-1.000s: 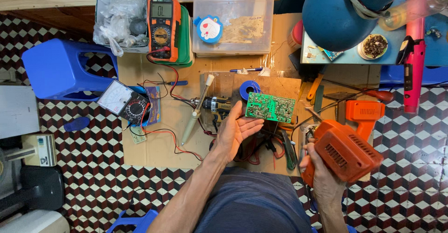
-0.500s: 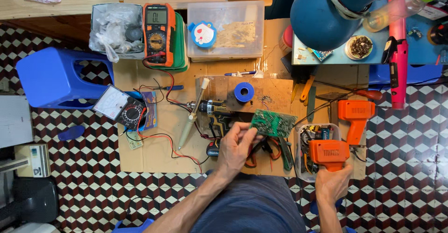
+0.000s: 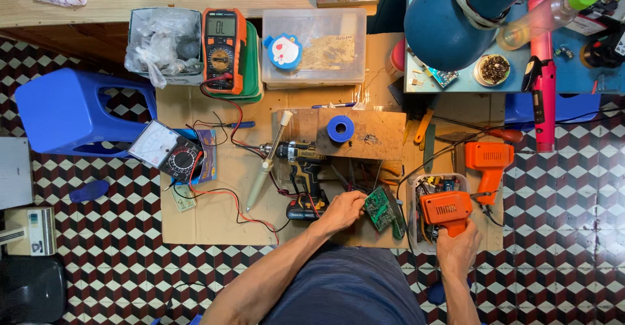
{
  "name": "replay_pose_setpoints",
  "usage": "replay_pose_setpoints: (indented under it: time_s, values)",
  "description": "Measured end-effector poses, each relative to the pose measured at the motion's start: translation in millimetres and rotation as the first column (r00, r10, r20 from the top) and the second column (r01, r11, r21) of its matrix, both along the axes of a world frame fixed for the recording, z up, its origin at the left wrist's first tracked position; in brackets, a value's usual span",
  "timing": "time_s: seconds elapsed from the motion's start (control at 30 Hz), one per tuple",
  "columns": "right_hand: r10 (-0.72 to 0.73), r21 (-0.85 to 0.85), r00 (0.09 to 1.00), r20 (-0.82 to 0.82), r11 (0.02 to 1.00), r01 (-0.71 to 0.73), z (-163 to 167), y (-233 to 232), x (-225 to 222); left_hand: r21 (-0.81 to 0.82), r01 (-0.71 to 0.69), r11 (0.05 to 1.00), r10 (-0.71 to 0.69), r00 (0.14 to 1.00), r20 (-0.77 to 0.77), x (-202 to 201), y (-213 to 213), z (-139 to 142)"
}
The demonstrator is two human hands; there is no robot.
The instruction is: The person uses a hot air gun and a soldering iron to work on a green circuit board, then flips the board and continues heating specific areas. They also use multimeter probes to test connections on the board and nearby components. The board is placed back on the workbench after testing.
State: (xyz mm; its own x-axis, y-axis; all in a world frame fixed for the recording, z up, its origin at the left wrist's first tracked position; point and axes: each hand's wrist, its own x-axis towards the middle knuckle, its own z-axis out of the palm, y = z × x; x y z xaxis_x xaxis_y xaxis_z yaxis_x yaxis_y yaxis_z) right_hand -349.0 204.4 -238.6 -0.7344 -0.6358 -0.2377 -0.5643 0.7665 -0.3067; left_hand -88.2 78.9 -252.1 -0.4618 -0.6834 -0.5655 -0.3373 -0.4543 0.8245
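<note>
Left hand lowered green circuit board toward the body; right hand brought orange tool over the small tray.

A single head-worn camera looks straight down from well above a cluttered cardboard mat, the wearer's lap nearest.

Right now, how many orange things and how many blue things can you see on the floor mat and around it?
Orange: 3 – the multimeter, the soldering gun in the right hand, and a second orange gun.
Blue: 3 – the stool, the tape roll, and the lamp shade.
Total: 6
</note>
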Motion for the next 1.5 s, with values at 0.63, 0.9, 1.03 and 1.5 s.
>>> replay_pose_setpoints:
  time_s: [0.63,0.9,1.03,1.5]
  values:
    - [0.07,-0.182,0.98,0.184,0.983,-0.036,113,-16,107,-0.767,0.083,0.637,0.212,0.937,0.277,13,-83,82]
    - [0.182,-0.425,0.971,0.157,0.9,-0.1,49,17,117,-0.851,0.017,0.525,0.289,0.937,0.197,47,-68,77]
    - [0.232,-0.377,0.947,0.223,0.916,-0.136,32,23,149,-0.918,-0.083,0.388,0.278,0.96,0.031,86,-52,91]
    - [0.36,0.141,0.606,0.709,0.77,-0.622,35,24,209,0.473,-0.789,0.393,0.917,0.296,-0.269,221,157,61]
